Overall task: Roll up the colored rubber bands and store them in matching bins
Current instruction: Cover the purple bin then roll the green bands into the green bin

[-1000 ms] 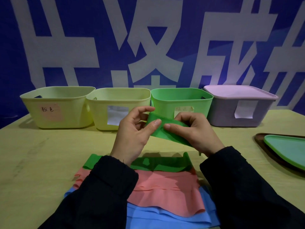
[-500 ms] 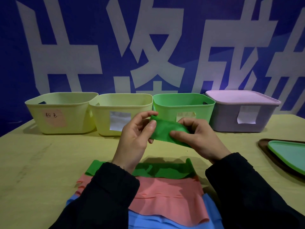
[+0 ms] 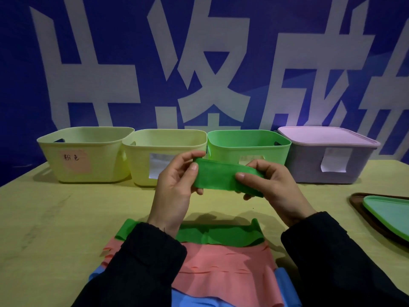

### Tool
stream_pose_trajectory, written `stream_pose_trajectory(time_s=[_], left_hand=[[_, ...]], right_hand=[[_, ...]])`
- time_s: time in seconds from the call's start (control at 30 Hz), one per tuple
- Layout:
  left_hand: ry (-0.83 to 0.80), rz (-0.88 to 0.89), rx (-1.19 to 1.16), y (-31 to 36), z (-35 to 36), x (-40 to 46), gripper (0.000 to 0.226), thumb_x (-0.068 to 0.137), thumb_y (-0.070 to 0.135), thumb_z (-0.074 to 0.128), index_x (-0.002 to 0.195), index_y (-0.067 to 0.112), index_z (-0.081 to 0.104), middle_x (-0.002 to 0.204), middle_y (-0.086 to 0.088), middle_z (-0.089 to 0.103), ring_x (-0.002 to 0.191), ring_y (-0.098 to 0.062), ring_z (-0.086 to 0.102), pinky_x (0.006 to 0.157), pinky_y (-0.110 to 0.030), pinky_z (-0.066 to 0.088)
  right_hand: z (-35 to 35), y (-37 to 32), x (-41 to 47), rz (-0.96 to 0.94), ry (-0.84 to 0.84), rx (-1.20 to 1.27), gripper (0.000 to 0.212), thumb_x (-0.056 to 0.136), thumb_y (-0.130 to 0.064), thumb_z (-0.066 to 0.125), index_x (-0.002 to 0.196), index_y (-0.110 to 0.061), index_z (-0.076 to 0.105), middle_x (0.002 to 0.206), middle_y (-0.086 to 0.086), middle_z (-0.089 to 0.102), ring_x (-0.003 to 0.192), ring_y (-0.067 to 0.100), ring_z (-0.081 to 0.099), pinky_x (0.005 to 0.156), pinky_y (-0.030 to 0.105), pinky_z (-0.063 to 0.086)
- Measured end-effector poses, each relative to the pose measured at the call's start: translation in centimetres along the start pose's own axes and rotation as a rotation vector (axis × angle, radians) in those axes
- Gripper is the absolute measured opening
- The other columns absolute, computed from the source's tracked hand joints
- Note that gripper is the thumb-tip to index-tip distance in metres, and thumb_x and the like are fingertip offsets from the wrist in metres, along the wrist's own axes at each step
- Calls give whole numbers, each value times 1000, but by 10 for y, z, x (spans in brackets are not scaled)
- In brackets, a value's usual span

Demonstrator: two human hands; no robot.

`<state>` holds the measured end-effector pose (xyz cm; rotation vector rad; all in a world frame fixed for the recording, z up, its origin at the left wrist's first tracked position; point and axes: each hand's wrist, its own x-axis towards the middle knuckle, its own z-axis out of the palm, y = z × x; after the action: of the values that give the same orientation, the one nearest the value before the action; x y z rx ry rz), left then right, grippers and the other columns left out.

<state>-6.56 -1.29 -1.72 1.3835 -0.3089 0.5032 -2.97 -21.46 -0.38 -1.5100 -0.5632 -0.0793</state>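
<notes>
left hand (image 3: 174, 189) pinches green band (image 3: 218, 177) left end | right hand (image 3: 274, 187) grips right end | held above table (image 3: 66, 218), before green bin (image 3: 247, 147)

green lid (image 3: 389, 212) cut by right edge; blue bands (image 3: 285, 282) cut below

A blue banner (image 3: 309, 29) with large white characters (image 3: 199, 69) fills the upper frame behind a pale wooden table (image 3: 44, 229). At the right edge, a dark brown tray (image 3: 363, 209) lies on the table, with a green lid (image 3: 389, 211) resting in it.
</notes>
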Motion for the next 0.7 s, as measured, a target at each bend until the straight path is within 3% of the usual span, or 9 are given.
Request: stream_pose_trajectory(time_s=[0.1,0.23,0.33,0.43,0.5,0.57,0.7], left_hand=[[-12,26,23,1,0,0,26,96,11,64,116,27,67,106,-5,71,90,-17,64,62,-26,53],[-10,-4,2,1,2,0,26,95,6,65,118,19,65,100,6,75,90,-8,67,67,-26,57],[-2,1,35,0,2,0,27,96,11,65,118,25,71,105,10,72,87,0,65,69,-29,58],[-9,-19,20,-1,3,0,35,100,12,59,124,35,68,110,-5,68,89,-11,63,66,-29,57],[-34,-12,-1,-1,3,-2,29,102,14,57,118,34,71,105,-12,63,89,-23,58,62,-27,54],[-57,-6,3,0,5,-3,21,97,20,65,116,28,69,99,-7,64,85,-20,56,59,-25,50],[-15,-45,4,0,7,-1,33,82,21,73,113,18,63,96,-1,75,85,-15,65,58,-23,52]], right_hand=[[0,0,2,58,27,120,23,73,-12,76,88,-7,59,77,13,71,57,29,69,51,30,58],[1,0,2,83,41,237,28,75,-8,73,94,-9,54,76,13,65,49,25,64,44,26,54],[1,1,1,63,45,261,29,75,-6,72,97,-8,53,83,14,60,49,24,59,45,26,51],[3,2,1,29,46,213,28,77,-8,74,98,-7,56,81,10,64,51,20,59,46,25,50],[7,3,1,29,52,196,28,77,-9,74,100,-5,59,80,8,67,51,18,60,46,24,50],[10,3,1,49,60,196,27,76,-9,74,100,-6,62,81,7,71,52,17,61,46,22,50],[10,2,-1,79,71,201,23,75,-12,75,96,-5,70,82,9,73,54,16,63,49,22,50]])
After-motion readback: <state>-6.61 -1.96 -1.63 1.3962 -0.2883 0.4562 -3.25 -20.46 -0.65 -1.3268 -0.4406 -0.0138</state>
